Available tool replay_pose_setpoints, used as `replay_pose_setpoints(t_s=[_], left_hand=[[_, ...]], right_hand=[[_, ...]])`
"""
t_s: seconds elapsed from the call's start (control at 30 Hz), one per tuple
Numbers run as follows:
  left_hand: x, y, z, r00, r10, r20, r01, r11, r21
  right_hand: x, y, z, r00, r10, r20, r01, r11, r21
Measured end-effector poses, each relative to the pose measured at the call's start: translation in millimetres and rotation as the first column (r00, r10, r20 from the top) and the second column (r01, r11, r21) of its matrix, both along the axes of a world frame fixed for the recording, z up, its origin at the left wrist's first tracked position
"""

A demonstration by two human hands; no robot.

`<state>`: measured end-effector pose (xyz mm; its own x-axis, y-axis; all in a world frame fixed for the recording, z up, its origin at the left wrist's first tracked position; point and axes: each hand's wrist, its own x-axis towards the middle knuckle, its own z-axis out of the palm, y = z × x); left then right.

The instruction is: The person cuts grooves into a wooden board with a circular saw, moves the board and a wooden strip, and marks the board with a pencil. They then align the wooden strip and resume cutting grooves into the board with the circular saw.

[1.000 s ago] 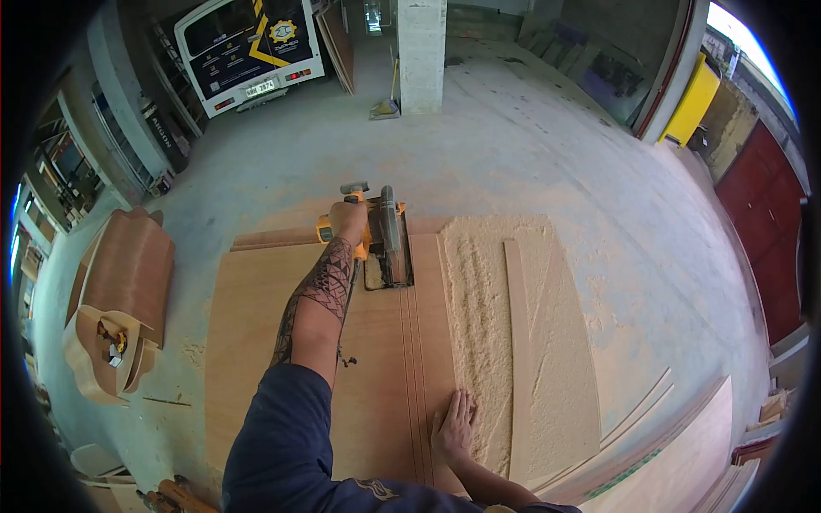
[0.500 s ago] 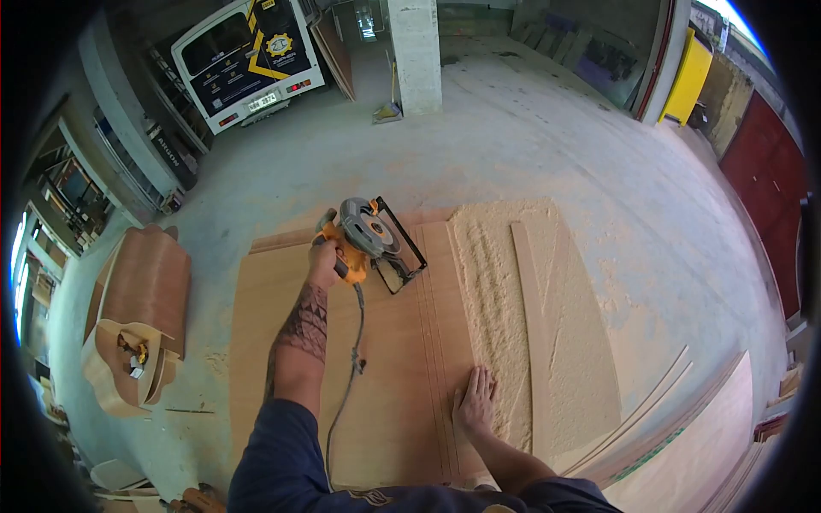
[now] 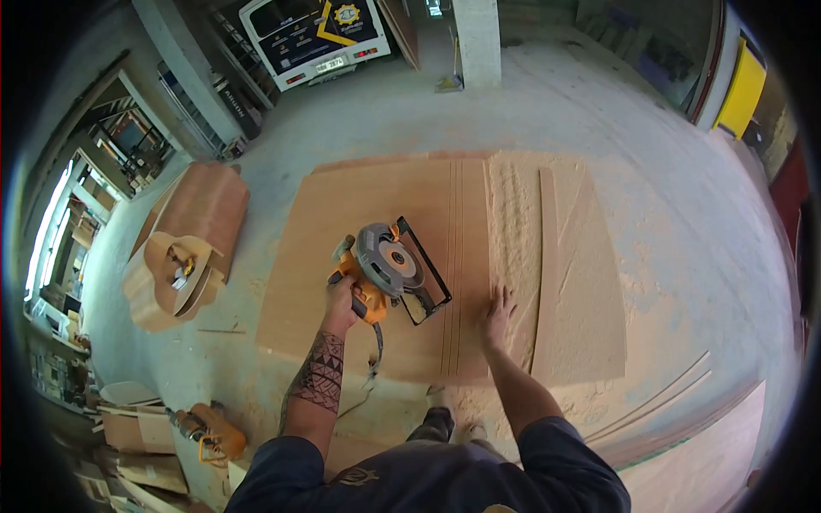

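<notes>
My left hand (image 3: 341,303) grips the handle of an orange and grey circular saw (image 3: 389,268), lifted and tilted on its side above a large plywood sheet (image 3: 359,231) lying on the floor. The saw's cord hangs down by my forearm. My right hand (image 3: 498,312) lies flat, fingers spread, on the sheet's right part, beside parallel saw cuts (image 3: 453,256). A thick layer of sawdust (image 3: 513,222) covers the wood right of my hand, with a thin cut strip (image 3: 545,256) lying in it.
A curved plywood piece (image 3: 184,248) sits on the concrete floor at left. Another orange tool (image 3: 209,432) and wood offcuts lie at lower left. More boards and thin strips (image 3: 684,419) rest at lower right. A van (image 3: 312,34) and a concrete pillar (image 3: 477,38) stand far ahead.
My left hand lifted the saw off the far end of the sheet, tipped it on its side and brought it back toward me. My view rose and pulled back; my right hand stayed on the sheet.
</notes>
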<state>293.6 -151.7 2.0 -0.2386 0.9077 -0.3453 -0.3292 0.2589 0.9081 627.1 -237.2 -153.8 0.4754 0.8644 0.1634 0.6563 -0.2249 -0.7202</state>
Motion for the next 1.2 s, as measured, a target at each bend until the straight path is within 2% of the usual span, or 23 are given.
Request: replay_pose_setpoints(t_s=[0.1, 0.17, 0.2, 0.27, 0.3, 0.43, 0.6, 0.73, 0.8, 0.87, 0.9, 0.93, 1.0, 1.2], left_hand=[[-8.8, -83.5, 4.8, 0.999, 0.006, 0.034, -0.004, 0.997, -0.078], [-9.0, -131.8, 13.5, 0.996, 0.003, 0.091, 0.005, 0.996, -0.085], [-9.2, -153.1, 15.3, 0.996, 0.010, 0.093, -0.001, 0.995, -0.098], [-8.0, -190.6, 19.0, 0.996, -0.060, 0.067, 0.068, 0.991, -0.114], [-5.6, -209.6, 24.2, 0.996, -0.054, 0.072, 0.063, 0.990, -0.124], [5.7, -256.3, 38.0, 0.992, -0.123, -0.006, 0.120, 0.978, -0.168], [7.0, -295.9, 39.7, 0.952, -0.272, -0.144, 0.238, 0.947, -0.216], [14.6, -309.2, 36.6, 0.917, -0.342, -0.206, 0.320, 0.938, -0.134], [18.1, -310.4, 38.1, 0.905, -0.354, -0.238, 0.318, 0.932, -0.175], [20.8, -308.7, 36.8, 0.815, -0.395, -0.424, 0.330, 0.918, -0.221], [20.6, -307.6, 33.8, 0.778, -0.373, -0.506, 0.323, 0.927, -0.188], [21.0, -306.5, 31.0, 0.780, -0.372, -0.503, 0.322, 0.928, -0.186], [23.1, -303.2, 29.3, 0.724, -0.339, -0.600, 0.328, 0.935, -0.131], [22.0, -291.6, 25.4, 0.658, -0.354, -0.665, 0.297, 0.933, -0.203]], right_hand=[[7.7, -57.0, 13.9, 1.000, 0.013, 0.014, -0.012, 0.998, -0.061], [12.1, -99.5, 22.3, 0.968, 0.247, 0.048, -0.241, 0.964, -0.109], [14.4, -116.7, 20.0, 0.966, 0.254, 0.047, -0.247, 0.961, -0.122], [21.5, -145.7, 17.2, 0.850, 0.508, 0.143, -0.466, 0.849, -0.247], [21.1, -154.7, 21.3, 0.808, 0.567, 0.163, -0.494, 0.801, -0.338], [22.9, -155.2, 27.3, 0.738, 0.640, 0.215, -0.487, 0.725, -0.488], [15.2, -143.6, 46.1, 0.737, 0.658, 0.153, -0.459, 0.654, -0.602], [5.7, -133.5, 57.2, 0.726, 0.674, 0.139, -0.411, 0.587, -0.697], [-2.5, -134.0, 66.2, 0.727, 0.672, 0.144, -0.374, 0.562, -0.738], [-7.9, -137.9, 72.1, 0.748, 0.648, 0.144, -0.330, 0.551, -0.766], [-8.3, -140.3, 70.7, 0.746, 0.650, 0.147, -0.327, 0.549, -0.769], [-9.2, -140.6, 69.2, 0.769, 0.625, 0.138, -0.328, 0.570, -0.754], [-10.5, -138.9, 67.5, 0.789, 0.600, 0.129, -0.330, 0.591, -0.736], [-9.8, -134.0, 59.9, 0.796, 0.593, 0.120, -0.305, 0.565, -0.767]])
